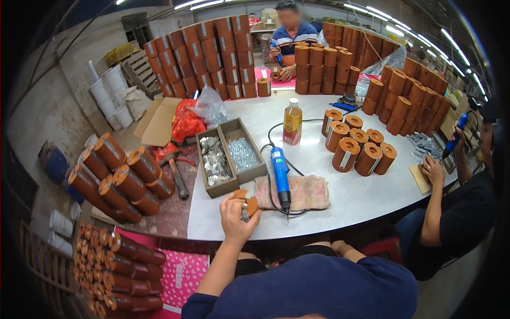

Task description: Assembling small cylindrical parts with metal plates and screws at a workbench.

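Observation:
My left hand (237, 219) is closed round a brown cylinder (245, 201) with a notched hole in its end, at the table's front edge. A small silvery metal piece (245, 214) shows by the fingers. On the right, part of my right arm and hand (345, 249) shows low by my lap, under the table edge; its fingers are hidden. A blue electric screwdriver (280, 178) lies bit toward me on a folded pinkish cloth (311, 192), right of my left hand. Just beyond that hand is a two-part box, with flat metal pieces (215, 162) on the left and screws (243, 154) on the right.
Several brown cylinders (348, 153) stand right of a drink bottle (292, 121). Taller stacks (204, 56) line the far side. A hammer (178, 178) lies left. More cylinders (127, 183) are piled beyond it. Co-workers sit opposite and right, one holding a blue screwdriver (458, 133).

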Motion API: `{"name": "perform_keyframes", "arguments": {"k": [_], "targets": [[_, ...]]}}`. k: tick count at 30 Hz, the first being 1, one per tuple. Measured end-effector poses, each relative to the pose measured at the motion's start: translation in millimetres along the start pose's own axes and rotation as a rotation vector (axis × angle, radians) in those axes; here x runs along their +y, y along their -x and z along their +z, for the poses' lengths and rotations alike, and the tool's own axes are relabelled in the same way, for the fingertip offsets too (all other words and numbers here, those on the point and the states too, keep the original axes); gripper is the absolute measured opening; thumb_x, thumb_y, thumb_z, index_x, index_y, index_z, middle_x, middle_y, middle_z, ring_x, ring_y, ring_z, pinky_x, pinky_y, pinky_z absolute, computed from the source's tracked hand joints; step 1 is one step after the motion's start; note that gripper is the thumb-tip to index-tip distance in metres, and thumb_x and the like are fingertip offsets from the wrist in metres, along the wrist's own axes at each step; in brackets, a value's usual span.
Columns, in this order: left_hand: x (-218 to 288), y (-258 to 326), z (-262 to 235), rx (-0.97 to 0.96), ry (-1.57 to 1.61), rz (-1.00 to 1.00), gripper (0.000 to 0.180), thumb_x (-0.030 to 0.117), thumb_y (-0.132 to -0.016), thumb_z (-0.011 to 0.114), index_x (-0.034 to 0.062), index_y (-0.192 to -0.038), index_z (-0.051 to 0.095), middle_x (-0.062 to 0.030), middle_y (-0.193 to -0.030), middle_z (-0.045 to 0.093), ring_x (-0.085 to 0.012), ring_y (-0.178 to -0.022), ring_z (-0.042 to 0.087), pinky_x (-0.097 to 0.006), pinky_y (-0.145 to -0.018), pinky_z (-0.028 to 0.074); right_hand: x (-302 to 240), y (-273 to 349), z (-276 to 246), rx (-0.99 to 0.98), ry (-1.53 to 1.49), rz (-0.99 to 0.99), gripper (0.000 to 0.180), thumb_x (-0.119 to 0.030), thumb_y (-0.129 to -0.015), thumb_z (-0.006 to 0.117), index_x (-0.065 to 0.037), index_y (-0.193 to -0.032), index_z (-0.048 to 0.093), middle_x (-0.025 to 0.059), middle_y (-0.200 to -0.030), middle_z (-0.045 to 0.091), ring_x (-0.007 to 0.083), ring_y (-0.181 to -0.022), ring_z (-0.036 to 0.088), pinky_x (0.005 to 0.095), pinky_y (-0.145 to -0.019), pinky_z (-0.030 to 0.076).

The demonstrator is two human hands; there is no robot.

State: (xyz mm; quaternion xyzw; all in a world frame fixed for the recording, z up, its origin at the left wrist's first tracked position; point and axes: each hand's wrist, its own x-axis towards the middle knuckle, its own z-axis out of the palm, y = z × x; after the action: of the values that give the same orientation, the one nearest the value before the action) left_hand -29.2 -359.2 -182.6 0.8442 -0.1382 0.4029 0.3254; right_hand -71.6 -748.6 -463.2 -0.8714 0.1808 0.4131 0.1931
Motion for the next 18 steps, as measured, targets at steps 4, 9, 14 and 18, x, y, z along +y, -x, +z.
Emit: {"name": "perform_keyframes", "arguments": {"k": [4,9,14,18], "targets": [[-3.7,-14.7,-22.9,-0.213,0.222,0.028,0.036,0.013,-0.053,0.077,0.0048,-0.076,0.050,-0.0106,-0.091,0.056,-0.0358,-0.103,0.047,-0.044,-0.088,0.038,-4.4,10.2,10.1,0.260,0.217,-0.299,0.033,-0.029,-0.077,0.049,-0.005,-0.086,0.068,0.0195,-0.094,0.063,0.0334,-0.089,0.061,0.0394,-0.077,0.048],[-8.9,-24.2,-56.0,-0.441,0.161,0.109,0.034,0.008,-0.053,0.072,0.0024,-0.081,0.053,-0.0152,-0.096,0.056,-0.0379,-0.103,0.047,-0.044,-0.090,0.038,-32.9,59.2,18.4,0.349,-0.233,-0.306,0.026,-0.009,-0.069,0.050,-0.009,-0.086,0.070,0.0156,-0.092,0.064,0.0311,-0.089,0.061,0.0356,-0.081,0.047],[-18.3,-8.0,-47.6,-0.494,0.148,0.025,0.043,0.010,-0.058,0.073,0.0023,-0.094,0.051,-0.0160,-0.109,0.054,-0.0370,-0.114,0.044,-0.041,-0.096,0.035,-24.0,109.5,-11.4,0.287,0.076,-0.375,0.026,-0.010,-0.071,0.050,-0.009,-0.089,0.068,0.0171,-0.092,0.064,0.0316,-0.088,0.061,0.0373,-0.079,0.048],[8.0,9.4,-30.6,-0.142,0.045,-0.020,0.040,0.018,-0.059,0.077,0.0022,-0.087,0.053,-0.0152,-0.098,0.057,-0.0364,-0.110,0.047,-0.041,-0.089,0.040,-40.7,190.1,-65.5,0.219,-0.052,-0.392,0.024,-0.010,-0.078,0.051,-0.003,-0.097,0.065,0.0163,-0.085,0.065,0.0249,-0.078,0.063,0.0333,-0.071,0.049]]}}
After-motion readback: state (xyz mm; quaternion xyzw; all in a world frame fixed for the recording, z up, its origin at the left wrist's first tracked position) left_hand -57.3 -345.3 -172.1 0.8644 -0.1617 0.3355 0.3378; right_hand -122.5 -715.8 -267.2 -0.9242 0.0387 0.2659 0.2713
